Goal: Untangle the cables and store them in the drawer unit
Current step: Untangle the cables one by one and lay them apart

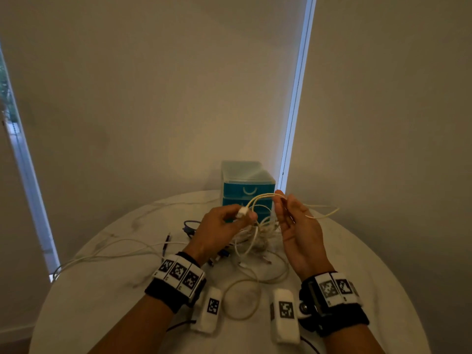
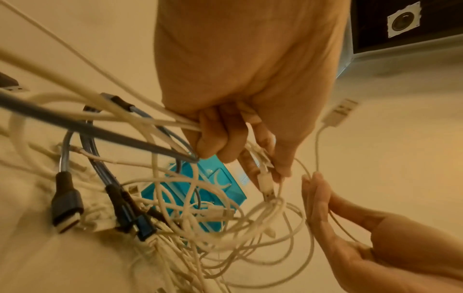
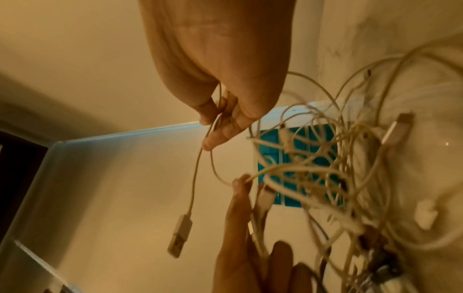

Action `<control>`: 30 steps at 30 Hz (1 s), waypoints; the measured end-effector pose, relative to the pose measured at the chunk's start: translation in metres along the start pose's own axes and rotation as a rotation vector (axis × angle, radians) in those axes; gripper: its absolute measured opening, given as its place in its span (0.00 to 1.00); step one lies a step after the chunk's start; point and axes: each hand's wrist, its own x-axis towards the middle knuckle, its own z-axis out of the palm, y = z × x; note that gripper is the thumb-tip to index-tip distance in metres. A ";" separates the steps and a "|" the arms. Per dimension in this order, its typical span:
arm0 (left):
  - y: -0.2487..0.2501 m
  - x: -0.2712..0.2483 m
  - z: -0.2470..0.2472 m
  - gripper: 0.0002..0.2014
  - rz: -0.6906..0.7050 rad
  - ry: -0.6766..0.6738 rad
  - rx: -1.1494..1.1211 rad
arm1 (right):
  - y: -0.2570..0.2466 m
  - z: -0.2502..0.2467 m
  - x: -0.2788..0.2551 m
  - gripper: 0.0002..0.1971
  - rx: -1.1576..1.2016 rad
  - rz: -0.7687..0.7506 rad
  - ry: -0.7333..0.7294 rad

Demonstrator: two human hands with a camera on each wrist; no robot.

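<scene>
Left hand (image 1: 221, 227) has its grip clamped on a white plug (image 1: 241, 212) and the bundle (image 1: 255, 236) held above the tabletop (image 1: 102, 290), right hand (image 1: 296, 226) pinching one cable (image 1: 263, 196) taut, probably to trace it free, drawers (image 1: 247, 187) waiting behind.

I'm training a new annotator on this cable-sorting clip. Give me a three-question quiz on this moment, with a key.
1. True or false: every drawer of the drawer unit looks closed.
2. Which hand pinches a thin white cable with a loose USB plug dangling below it? A) left hand B) right hand
3. Fill in: the left hand grips a bundle of tangled ____.

Key: 1 true; 2 B; 3 cables.
</scene>
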 end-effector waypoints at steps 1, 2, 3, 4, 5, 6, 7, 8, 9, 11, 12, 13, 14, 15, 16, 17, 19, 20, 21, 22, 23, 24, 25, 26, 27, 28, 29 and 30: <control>0.001 0.001 0.000 0.08 -0.005 0.052 -0.048 | 0.000 -0.002 0.001 0.14 -0.025 0.018 -0.012; 0.001 0.003 0.000 0.09 -0.014 0.094 -0.097 | 0.001 -0.002 0.001 0.13 -0.060 0.040 -0.034; 0.001 0.005 0.000 0.10 -0.028 0.127 -0.140 | 0.004 -0.002 0.001 0.12 -0.101 0.059 -0.058; 0.001 0.006 0.000 0.10 -0.037 0.156 -0.175 | 0.007 0.000 0.001 0.09 -0.147 0.067 -0.085; 0.001 0.007 0.000 0.09 -0.044 0.186 -0.200 | 0.011 0.002 0.001 0.07 -0.215 0.056 -0.105; 0.001 0.007 -0.001 0.08 -0.048 0.214 -0.220 | 0.015 0.004 0.000 0.05 -0.304 0.029 -0.117; 0.000 0.008 -0.001 0.07 -0.051 0.235 -0.230 | 0.020 0.003 0.002 0.04 -0.410 -0.010 -0.120; 0.000 0.008 -0.002 0.07 -0.046 0.245 -0.230 | 0.026 0.001 0.002 0.04 -0.508 -0.052 -0.121; 0.002 0.008 -0.003 0.07 -0.039 0.253 -0.230 | 0.031 -0.004 0.004 0.05 -0.615 -0.096 -0.126; 0.010 0.006 -0.005 0.09 -0.012 0.276 -0.252 | 0.037 -0.014 0.008 0.10 -0.828 -0.172 -0.133; 0.014 0.005 -0.006 0.09 0.007 0.289 -0.266 | 0.037 -0.019 0.009 0.14 -0.913 -0.189 -0.139; 0.019 0.005 -0.009 0.10 0.029 0.298 -0.273 | 0.036 -0.021 0.008 0.18 -0.970 -0.191 -0.137; 0.022 0.005 -0.010 0.10 0.050 0.300 -0.267 | 0.035 -0.023 0.008 0.21 -1.001 -0.187 -0.138; 0.025 0.004 -0.012 0.10 0.064 0.298 -0.258 | 0.033 -0.022 0.007 0.23 -1.032 -0.182 -0.138; 0.028 0.003 -0.013 0.10 0.069 0.288 -0.247 | 0.032 -0.020 0.005 0.24 -1.036 -0.193 -0.149; 0.030 0.002 -0.012 0.10 0.065 0.271 -0.238 | 0.031 -0.018 0.004 0.24 -1.030 -0.216 -0.144; 0.032 0.000 -0.010 0.10 0.052 0.226 -0.227 | 0.030 -0.012 0.000 0.19 -0.982 -0.269 -0.144; 0.033 -0.001 -0.008 0.10 0.052 0.199 -0.230 | 0.030 -0.008 -0.001 0.15 -0.959 -0.278 -0.161; 0.034 -0.002 -0.007 0.09 0.058 0.168 -0.236 | 0.031 -0.005 -0.003 0.13 -0.962 -0.283 -0.188; 0.035 -0.003 -0.005 0.09 0.071 0.138 -0.233 | 0.033 -0.005 -0.004 0.11 -0.973 -0.288 -0.216; 0.036 -0.003 -0.005 0.09 0.088 0.107 -0.214 | 0.034 -0.004 -0.005 0.09 -1.004 -0.297 -0.216; 0.037 -0.004 -0.004 0.09 0.104 0.073 -0.182 | 0.035 -0.005 -0.005 0.06 -1.008 -0.300 -0.199; 0.038 -0.004 -0.004 0.09 0.111 0.037 -0.151 | 0.035 -0.007 -0.004 0.05 -1.000 -0.307 -0.160; 0.038 -0.003 -0.005 0.12 0.104 -0.002 -0.121 | 0.034 -0.009 -0.003 0.05 -0.962 -0.308 -0.112; 0.035 -0.003 -0.004 0.17 0.076 -0.039 -0.081 | 0.031 -0.010 -0.002 0.04 -0.918 -0.306 -0.055; 0.031 -0.003 -0.005 0.25 0.032 -0.066 -0.018 | 0.028 -0.011 -0.002 0.04 -0.866 -0.300 -0.007; 0.026 -0.003 -0.005 0.31 -0.018 -0.081 0.079 | 0.025 -0.011 -0.002 0.04 -0.813 -0.291 0.029; 0.022 -0.003 -0.004 0.36 -0.058 -0.086 0.201 | 0.022 -0.010 -0.002 0.04 -0.756 -0.280 0.046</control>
